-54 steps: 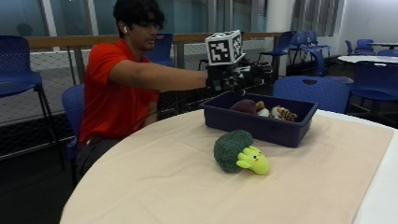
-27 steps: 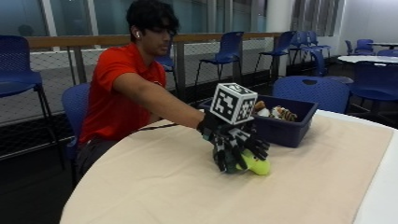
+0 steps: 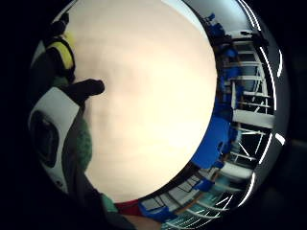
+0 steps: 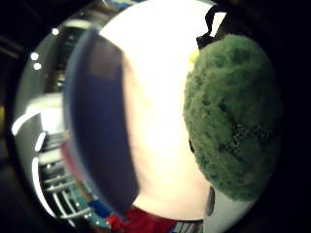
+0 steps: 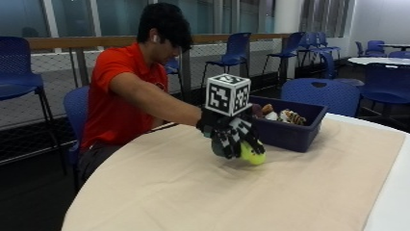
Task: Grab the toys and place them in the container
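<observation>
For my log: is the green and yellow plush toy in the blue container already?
Out. The green and yellow plush toy is in the gloved right hand, beside the blue container.

You wear a red short-sleeved polo shirt point(image 5: 121, 91) with a collar, the sleeve ending above the elbow, and dark trousers point(image 5: 96, 156). A white earbud point(image 5: 154, 37) sits in your ear, under dark hair. Your right hand point(image 5: 232, 135) is covered by a black glove with pale patches across the fingers point(image 5: 234, 142). In the little finger side palm view, a white plastic housing point(image 3: 50, 129) with a dark oval window borders 1 black fingertip point(image 3: 86, 88).
</observation>
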`<control>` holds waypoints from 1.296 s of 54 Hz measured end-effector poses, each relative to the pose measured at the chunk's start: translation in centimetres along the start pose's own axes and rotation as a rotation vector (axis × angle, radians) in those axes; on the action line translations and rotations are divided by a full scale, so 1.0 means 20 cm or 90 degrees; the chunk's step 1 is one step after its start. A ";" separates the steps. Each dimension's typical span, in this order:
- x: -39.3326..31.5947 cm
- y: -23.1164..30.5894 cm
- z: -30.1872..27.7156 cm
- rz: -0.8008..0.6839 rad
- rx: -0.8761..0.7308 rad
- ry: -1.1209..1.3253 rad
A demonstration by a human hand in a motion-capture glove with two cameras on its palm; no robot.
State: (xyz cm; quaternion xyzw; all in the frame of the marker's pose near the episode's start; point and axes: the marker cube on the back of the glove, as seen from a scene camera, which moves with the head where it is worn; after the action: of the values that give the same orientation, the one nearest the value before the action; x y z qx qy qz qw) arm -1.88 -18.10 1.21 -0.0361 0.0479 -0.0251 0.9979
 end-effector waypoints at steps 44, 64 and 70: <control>-1.17 0.44 -0.54 -0.340 0.119 0.007; -1.04 0.45 -0.56 -0.282 0.033 0.018; -0.89 0.45 -0.57 -0.184 0.033 0.001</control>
State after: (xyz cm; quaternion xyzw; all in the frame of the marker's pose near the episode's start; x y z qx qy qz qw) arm -20.20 -8.96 -9.12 -0.0165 0.0420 -0.1700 0.9844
